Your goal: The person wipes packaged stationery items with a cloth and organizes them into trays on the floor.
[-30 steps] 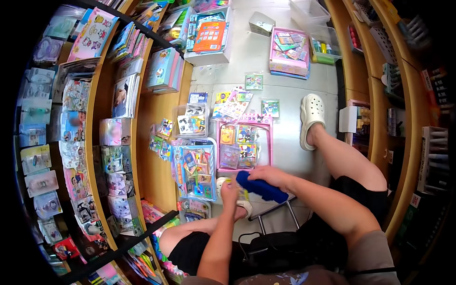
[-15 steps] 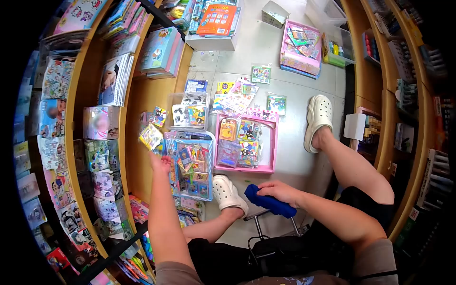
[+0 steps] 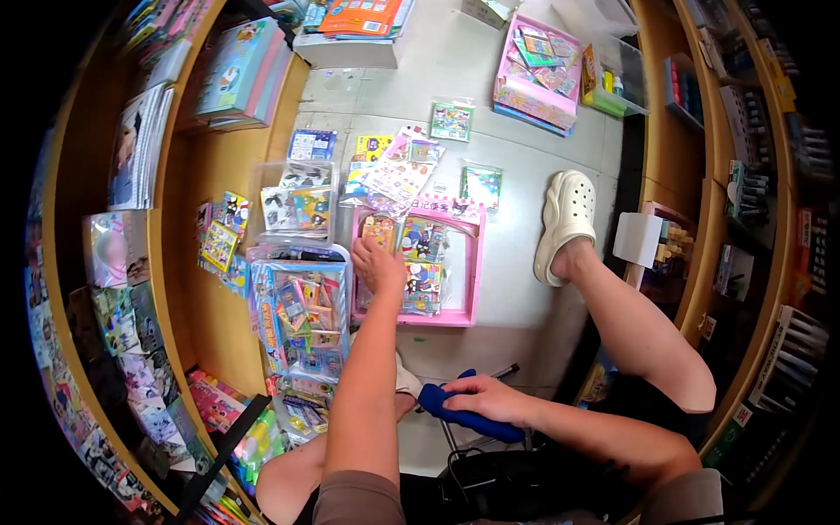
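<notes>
My left hand [image 3: 379, 267] is over the left part of a pink open-topped box [image 3: 475, 284], its fingers closed on an orange clear-wrapped packet [image 3: 378, 230]. More colourful packets [image 3: 423, 278] lie in the box beside the hand. My right hand [image 3: 486, 400] grips a blue padded bar [image 3: 459, 418] with metal legs under it, low in the view. Left of the pink box are a clear bin [image 3: 297, 206] of packets and a blue-edged tray [image 3: 302, 306] heaped with small card packs. A yellow packet [image 3: 220, 245] lies on the wooden shelf further left.
Loose packets [image 3: 451, 121] lie on the tiled floor. At the back stand another pink box [image 3: 536, 66] and a stack of books [image 3: 359, 35]. Wooden shelves [image 3: 219, 324] run along both sides. One white clog [image 3: 564, 227] is at the right.
My left hand has moved right, from beside the yellow packet at the shelf to the orange packet in the pink box. The view has shifted, and my right hand stays on the blue bar.
</notes>
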`<state>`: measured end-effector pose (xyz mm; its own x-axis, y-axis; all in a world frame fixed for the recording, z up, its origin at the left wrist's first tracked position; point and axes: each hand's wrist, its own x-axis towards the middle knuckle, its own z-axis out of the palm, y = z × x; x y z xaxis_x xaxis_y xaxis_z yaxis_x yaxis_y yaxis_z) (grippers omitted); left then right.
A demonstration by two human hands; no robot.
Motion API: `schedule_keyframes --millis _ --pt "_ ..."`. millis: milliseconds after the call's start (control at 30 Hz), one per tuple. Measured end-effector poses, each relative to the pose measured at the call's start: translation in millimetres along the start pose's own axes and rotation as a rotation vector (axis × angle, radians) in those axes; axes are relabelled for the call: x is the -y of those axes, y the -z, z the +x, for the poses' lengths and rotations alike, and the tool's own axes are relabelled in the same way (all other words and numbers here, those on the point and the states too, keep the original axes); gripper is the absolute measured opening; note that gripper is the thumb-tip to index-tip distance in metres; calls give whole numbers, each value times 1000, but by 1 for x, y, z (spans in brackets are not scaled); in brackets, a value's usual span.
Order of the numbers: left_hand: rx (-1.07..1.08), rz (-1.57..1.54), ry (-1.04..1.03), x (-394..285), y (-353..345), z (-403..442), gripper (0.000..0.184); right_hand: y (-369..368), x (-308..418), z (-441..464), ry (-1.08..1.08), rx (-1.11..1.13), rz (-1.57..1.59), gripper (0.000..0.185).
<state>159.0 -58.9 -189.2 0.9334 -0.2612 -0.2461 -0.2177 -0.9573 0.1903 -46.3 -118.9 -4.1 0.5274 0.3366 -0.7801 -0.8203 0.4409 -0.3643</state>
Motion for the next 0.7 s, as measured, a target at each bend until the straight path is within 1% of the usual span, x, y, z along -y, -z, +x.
schedule_keyframes --millis 33,133,200,267,333,367,400,433,467,533,567,600,667,700 --pt "-32 33 12 -1 -3 3 57 1 2 -1 1 5 11 34" --pt "-7 94 53 -5 -3 5 57 4 5 -2 8 17 15 33" --pt "-30 68 82 -4 -7 6 56 7 5 -2 10 21 -15 33" --pt "-45 25 110 -2 -5 5 57 9 11 -5 5 -47 -5 34" --pt "-101 -284 58 5 -2 -2 54 7 13 -6 28 -117 62 35" --pt "-130 -439 29 9 1 -7 53 9 8 -2 53 -206 69 36" --pt "-5 -767 72 12 4 -12 51 9 4 2 81 -294 76 37" --pt "127 -1092 114 15 8 -20 49 8 14 -3 94 -364 170 35" --pt "268 -1414 153 18 13 -29 47 13 10 2 114 -376 248 34" --pt "635 -1811 271 14 55 -57 43 18 17 1 206 -488 294 35" --pt "834 -1999 330 11 73 -70 42 21 13 7 292 -600 218 36" --pt "897 -2046 302 9 80 -82 42 25 9 16 377 -713 143 36" --pt "1031 -2131 243 2 88 -106 42 26 11 14 538 -808 -106 40" --pt "988 -2092 295 -2 87 -120 43 21 14 9 588 -869 -271 40"
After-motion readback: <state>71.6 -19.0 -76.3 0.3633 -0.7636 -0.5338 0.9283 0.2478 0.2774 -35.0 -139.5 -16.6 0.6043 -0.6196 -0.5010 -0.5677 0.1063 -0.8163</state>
